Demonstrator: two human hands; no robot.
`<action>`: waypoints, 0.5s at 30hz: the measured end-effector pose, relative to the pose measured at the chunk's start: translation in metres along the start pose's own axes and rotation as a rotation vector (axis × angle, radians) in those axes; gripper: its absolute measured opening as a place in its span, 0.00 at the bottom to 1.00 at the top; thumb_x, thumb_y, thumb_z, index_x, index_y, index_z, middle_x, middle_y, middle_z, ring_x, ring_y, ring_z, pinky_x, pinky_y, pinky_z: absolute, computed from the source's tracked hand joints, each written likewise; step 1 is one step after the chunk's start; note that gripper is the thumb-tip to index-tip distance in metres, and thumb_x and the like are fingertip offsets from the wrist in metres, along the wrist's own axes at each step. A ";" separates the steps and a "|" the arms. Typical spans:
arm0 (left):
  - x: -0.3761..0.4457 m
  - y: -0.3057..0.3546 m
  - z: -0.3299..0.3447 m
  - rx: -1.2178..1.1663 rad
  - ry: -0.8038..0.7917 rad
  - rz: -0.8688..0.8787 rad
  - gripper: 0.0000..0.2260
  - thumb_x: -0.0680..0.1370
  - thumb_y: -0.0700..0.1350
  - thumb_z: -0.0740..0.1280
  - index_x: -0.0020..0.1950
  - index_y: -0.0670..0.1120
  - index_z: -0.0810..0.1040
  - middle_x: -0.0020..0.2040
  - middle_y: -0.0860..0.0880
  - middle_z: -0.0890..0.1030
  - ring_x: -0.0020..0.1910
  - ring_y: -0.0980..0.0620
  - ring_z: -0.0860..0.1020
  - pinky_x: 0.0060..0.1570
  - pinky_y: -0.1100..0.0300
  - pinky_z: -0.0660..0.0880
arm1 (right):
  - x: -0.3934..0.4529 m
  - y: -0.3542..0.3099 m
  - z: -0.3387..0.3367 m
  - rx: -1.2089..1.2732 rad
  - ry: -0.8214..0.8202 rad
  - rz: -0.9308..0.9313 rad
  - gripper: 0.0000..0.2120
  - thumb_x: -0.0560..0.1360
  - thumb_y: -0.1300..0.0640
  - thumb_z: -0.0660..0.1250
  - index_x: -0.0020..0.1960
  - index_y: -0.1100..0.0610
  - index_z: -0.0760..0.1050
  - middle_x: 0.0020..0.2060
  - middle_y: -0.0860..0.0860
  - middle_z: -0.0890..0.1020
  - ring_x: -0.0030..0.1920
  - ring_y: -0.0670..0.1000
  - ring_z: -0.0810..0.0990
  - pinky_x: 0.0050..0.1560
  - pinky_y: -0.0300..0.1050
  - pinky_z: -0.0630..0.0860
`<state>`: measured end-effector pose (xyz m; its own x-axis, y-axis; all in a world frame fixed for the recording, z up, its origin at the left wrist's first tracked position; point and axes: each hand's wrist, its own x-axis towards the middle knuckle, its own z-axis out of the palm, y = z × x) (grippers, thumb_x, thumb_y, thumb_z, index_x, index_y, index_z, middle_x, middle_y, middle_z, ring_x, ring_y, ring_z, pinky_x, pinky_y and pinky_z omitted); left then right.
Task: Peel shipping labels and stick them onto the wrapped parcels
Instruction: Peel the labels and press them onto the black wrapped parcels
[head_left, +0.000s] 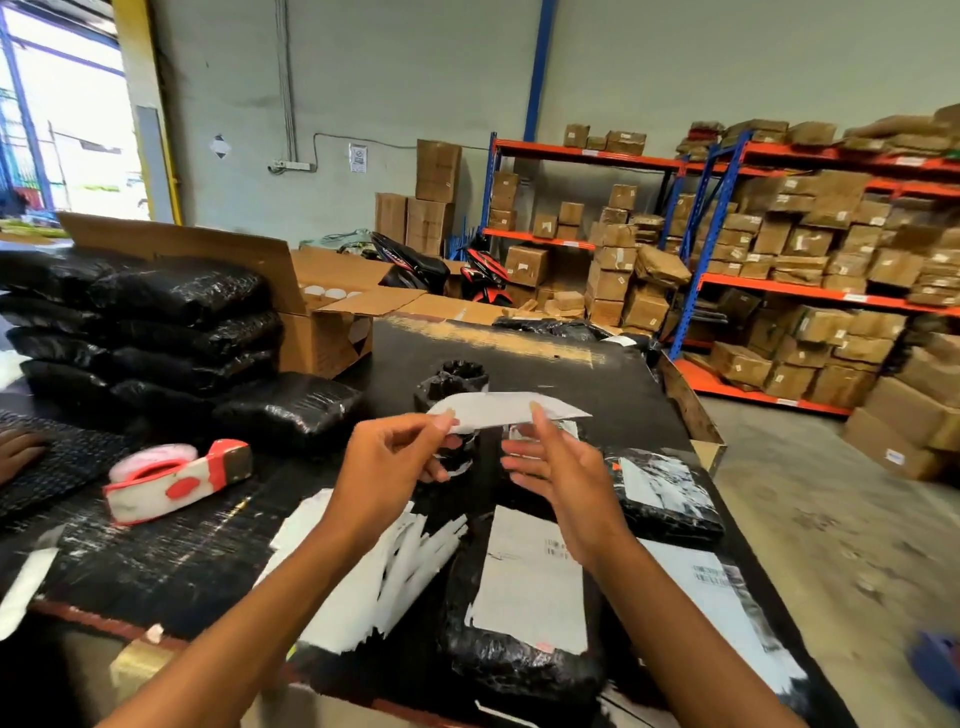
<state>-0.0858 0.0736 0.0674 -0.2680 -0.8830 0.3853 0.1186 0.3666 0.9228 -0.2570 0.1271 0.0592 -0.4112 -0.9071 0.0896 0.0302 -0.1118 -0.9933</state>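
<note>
I hold a white shipping label (501, 410) flat in the air above the black table (171, 545). My left hand (387, 465) pinches its left end between thumb and fingers. My right hand (553, 467) pinches the right part from below, other fingers spread. Below my hands lies a black wrapped parcel (514, 654) with a white label (535, 582) stuck on top. A loose pile of white label sheets (395, 566) lies left of it. Another labelled black parcel (665, 499) sits to the right. A small black wrapped parcel (452, 382) stands behind the held label.
A red-and-white tape dispenser (176, 478) lies at the left. Stacked black parcels (145, 322) and an open cardboard box (327, 317) fill the far left. Another person's hand (18, 452) rests at the left edge. Orange shelves (779, 286) with boxes stand at the right.
</note>
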 end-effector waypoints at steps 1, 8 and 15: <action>0.003 -0.001 0.012 0.014 -0.060 0.000 0.08 0.77 0.44 0.67 0.48 0.45 0.85 0.40 0.46 0.86 0.27 0.52 0.78 0.31 0.66 0.75 | 0.005 -0.003 -0.008 0.071 0.083 0.010 0.19 0.73 0.44 0.68 0.57 0.56 0.78 0.49 0.54 0.86 0.48 0.52 0.85 0.49 0.45 0.81; 0.034 -0.013 0.085 0.066 -0.444 -0.050 0.10 0.77 0.46 0.67 0.58 0.51 0.81 0.46 0.46 0.86 0.39 0.49 0.84 0.42 0.59 0.81 | 0.034 -0.022 -0.081 0.213 0.280 -0.078 0.08 0.76 0.66 0.64 0.53 0.60 0.77 0.54 0.58 0.82 0.54 0.56 0.81 0.41 0.42 0.78; 0.084 -0.013 0.123 0.036 -0.230 -0.100 0.14 0.75 0.53 0.68 0.58 0.50 0.80 0.41 0.49 0.84 0.38 0.54 0.80 0.39 0.62 0.73 | 0.076 -0.043 -0.145 0.233 0.240 -0.069 0.10 0.74 0.68 0.63 0.50 0.55 0.76 0.49 0.51 0.83 0.51 0.52 0.80 0.49 0.50 0.77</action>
<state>-0.2271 0.0308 0.0881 -0.4879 -0.8268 0.2798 0.0475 0.2949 0.9544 -0.4212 0.1215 0.0981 -0.6214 -0.7760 0.1083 0.1912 -0.2843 -0.9395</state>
